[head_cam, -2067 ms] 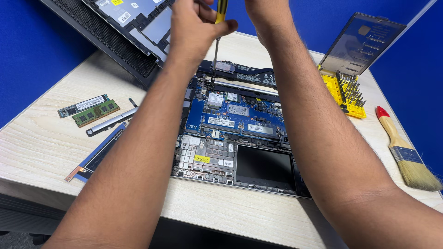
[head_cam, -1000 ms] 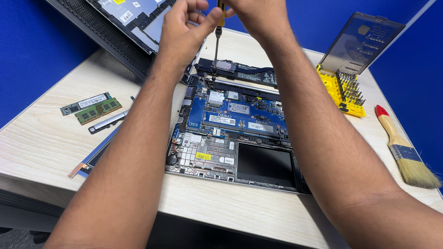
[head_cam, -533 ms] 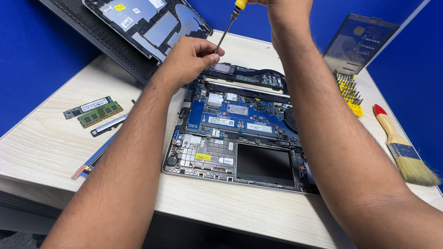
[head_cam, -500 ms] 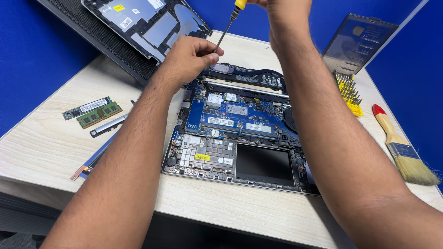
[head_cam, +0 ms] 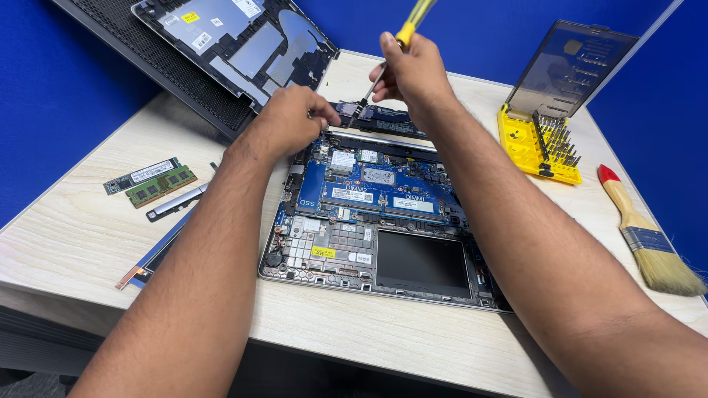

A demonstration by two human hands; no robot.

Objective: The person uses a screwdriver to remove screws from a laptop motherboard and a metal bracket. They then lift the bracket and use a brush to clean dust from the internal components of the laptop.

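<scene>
The right hand (head_cam: 414,74) has its fingers closed round the yellow-and-black handle of a slim metal-shafted screwdriver (head_cam: 383,60), which slants down and to the left so that its tip meets the far edge of the opened grey laptop base with its blue circuit board (head_cam: 372,193), at a narrow dark strip of parts along the hinge side. The left hand (head_cam: 289,118) rests just beside that tip with its fingers curled loosely on the same edge; whether they pinch anything cannot be told. The laptop base lies flat in the middle of the pale wood-grain worktop (head_cam: 74,228). Behind the left hand the removed grey bottom cover (head_cam: 236,44) leans tilted. To the left lie two small green memory sticks (head_cam: 151,180), and on the right stand an open yellow bit case with a clear lid (head_cam: 542,136) and a wooden-handled paintbrush with a red tip (head_cam: 645,236).
</scene>
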